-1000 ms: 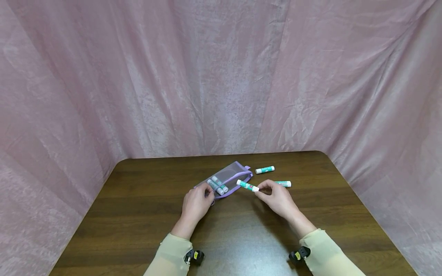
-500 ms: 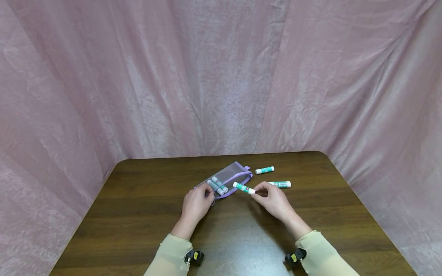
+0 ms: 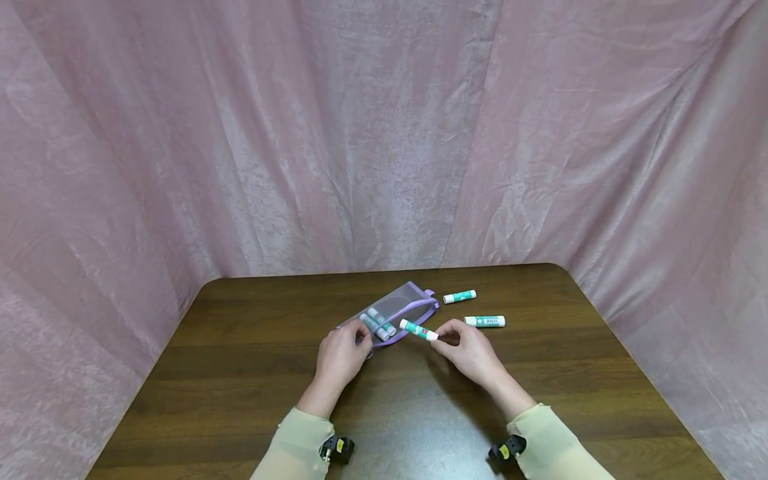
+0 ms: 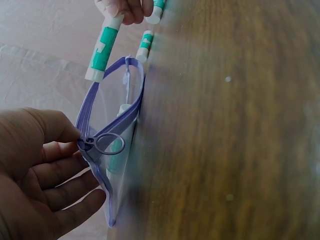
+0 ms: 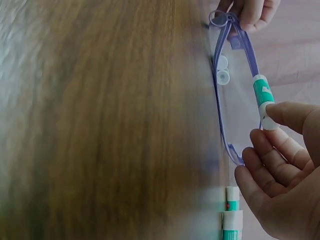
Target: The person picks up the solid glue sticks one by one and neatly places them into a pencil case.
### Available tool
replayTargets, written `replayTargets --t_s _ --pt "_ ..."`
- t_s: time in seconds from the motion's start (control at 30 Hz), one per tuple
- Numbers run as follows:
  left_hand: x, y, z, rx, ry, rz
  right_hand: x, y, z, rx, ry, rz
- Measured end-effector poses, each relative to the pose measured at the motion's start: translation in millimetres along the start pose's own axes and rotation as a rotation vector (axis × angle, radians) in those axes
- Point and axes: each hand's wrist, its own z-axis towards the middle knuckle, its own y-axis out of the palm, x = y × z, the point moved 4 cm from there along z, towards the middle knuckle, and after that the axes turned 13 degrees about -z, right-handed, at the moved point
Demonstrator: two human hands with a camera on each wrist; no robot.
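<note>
A see-through pouch with a purple zipped edge (image 3: 403, 296) lies on the table, its mouth gaping toward the right. My left hand (image 3: 341, 353) pinches the zipper end of the pouch near a round pull ring (image 4: 110, 143). Two green-and-white glue sticks (image 3: 375, 325) show through the pouch wall. Between thumb and fingers, my right hand (image 3: 471, 350) holds another glue stick (image 3: 418, 330) by one white end. The held stick's far end is at the pouch mouth; in the right wrist view it overlaps the purple zipper edge (image 5: 246, 47).
To the right of the pouch, two more glue sticks lie on the brown wooden table (image 3: 240, 360), one farther back (image 3: 459, 297) and one nearer (image 3: 485, 321). A pink curtain (image 3: 372, 133) hangs behind the table's far edge.
My right hand has moved left and slightly nearer me with the glue stick, closer to the pouch mouth, uncovering the nearer loose stick. The left hand and pouch stay put.
</note>
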Motion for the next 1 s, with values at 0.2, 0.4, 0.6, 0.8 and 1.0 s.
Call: replayTargets --t_s 0.2,0.4,0.6,0.8,1.0 --pt "-1.0 0.4 0.0 -0.006 -0.003 0.003 -1.3 3.8 0.4 0.004 0.003 0.004" --pt "-0.8 0.2 0.5 -0.006 -0.006 0.002 -3.7 6.8 0.2 0.005 0.001 -0.009" --pt "0.2 0.7 0.7 -0.003 -0.003 0.004 -4.8 10.5 -0.1 0.002 0.008 -0.022" --pt "0.6 1.2 0.5 -0.003 0.001 0.004 -6.9 14.9 1.0 0.001 0.013 -0.04" --pt "0.3 0.7 0.6 -0.002 0.01 -0.002 -11.2 18.5 3.2 0.021 -0.001 -0.062"
